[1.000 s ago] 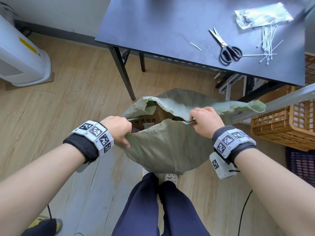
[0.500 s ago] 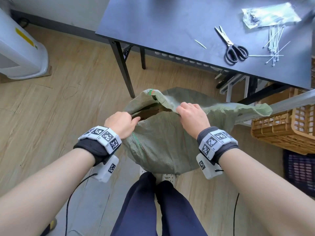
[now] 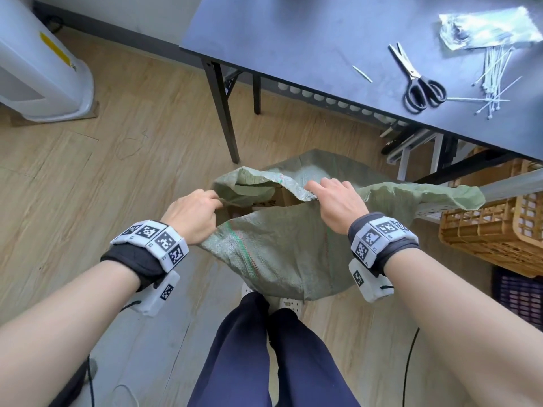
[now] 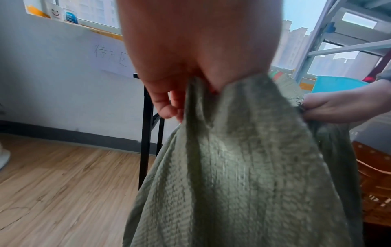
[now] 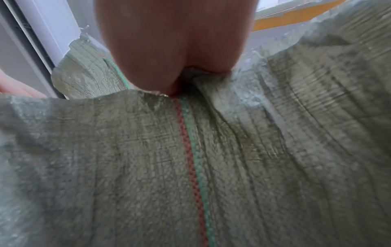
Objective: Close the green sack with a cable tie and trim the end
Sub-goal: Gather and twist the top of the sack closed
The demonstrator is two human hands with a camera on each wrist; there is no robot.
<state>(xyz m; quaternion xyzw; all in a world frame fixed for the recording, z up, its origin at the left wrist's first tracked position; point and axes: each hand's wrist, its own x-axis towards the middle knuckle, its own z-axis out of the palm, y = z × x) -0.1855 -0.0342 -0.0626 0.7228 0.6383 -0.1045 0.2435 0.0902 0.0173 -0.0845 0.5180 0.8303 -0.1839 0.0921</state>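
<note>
The green woven sack (image 3: 282, 248) stands on the floor in front of my legs, its mouth still gaping over a cardboard box inside. My left hand (image 3: 194, 214) grips the near rim at the left; the left wrist view shows the sack cloth (image 4: 243, 167) bunched in my left hand (image 4: 175, 93). My right hand (image 3: 335, 201) holds the rim at the middle right, fingers over the edge. A red and green stripe runs down the sack (image 5: 194, 158) below my right hand (image 5: 169, 50). Loose white cable ties (image 3: 493, 80) and black-handled scissors (image 3: 417, 80) lie on the dark table (image 3: 293, 39).
A clear bag (image 3: 484, 30) lies at the table's far right. A cut tie end (image 3: 362, 74) rests near the scissors. Wicker baskets (image 3: 493, 230) stand at the right by a metal rack. A white appliance (image 3: 38, 63) stands at the far left. Black table legs (image 3: 220, 110) stand behind the sack.
Both hands have shifted along the sack's rim towards each other and then slightly apart, gathering cloth. The near rim is pulled up higher and the mouth is narrower.
</note>
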